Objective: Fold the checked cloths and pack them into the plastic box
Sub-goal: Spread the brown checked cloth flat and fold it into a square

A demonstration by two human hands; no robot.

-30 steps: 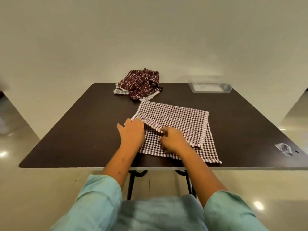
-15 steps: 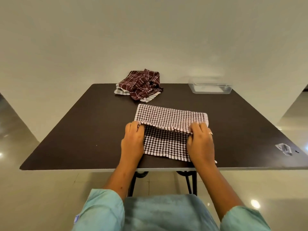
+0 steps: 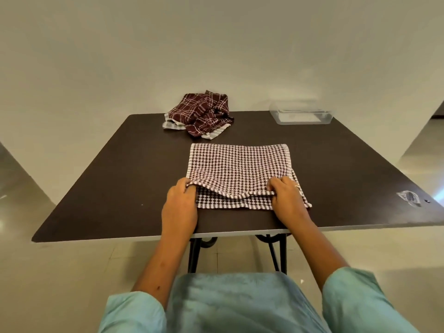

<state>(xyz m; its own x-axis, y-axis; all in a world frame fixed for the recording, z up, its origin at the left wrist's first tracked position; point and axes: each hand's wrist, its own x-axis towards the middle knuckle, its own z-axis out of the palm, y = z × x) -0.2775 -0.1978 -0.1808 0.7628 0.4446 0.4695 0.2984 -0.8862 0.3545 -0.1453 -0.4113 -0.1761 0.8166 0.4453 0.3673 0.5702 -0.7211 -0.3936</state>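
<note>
A brown-and-white checked cloth (image 3: 237, 164) lies folded over on the dark table (image 3: 120, 179), near the front edge. My left hand (image 3: 179, 207) pinches the left corner of its upper layer. My right hand (image 3: 287, 200) pinches the right corner of that same layer. The upper edge sags between my hands and stops short of the lower layer's front edge. A crumpled maroon plaid cloth (image 3: 201, 112) sits at the back of the table, on top of a grey striped one. The clear plastic box (image 3: 300, 115) stands at the back right, apart from both hands.
A small crumpled clear wrapper (image 3: 409, 198) lies near the table's right front corner. The table's back edge meets a pale wall. Black metal table legs (image 3: 276, 253) show under the front edge, above a glossy tiled floor.
Both hands moved apart to the corners of the upper layer and drew it towards me, so it now covers most of the lower layer. The cloth lies squarer to the table.
</note>
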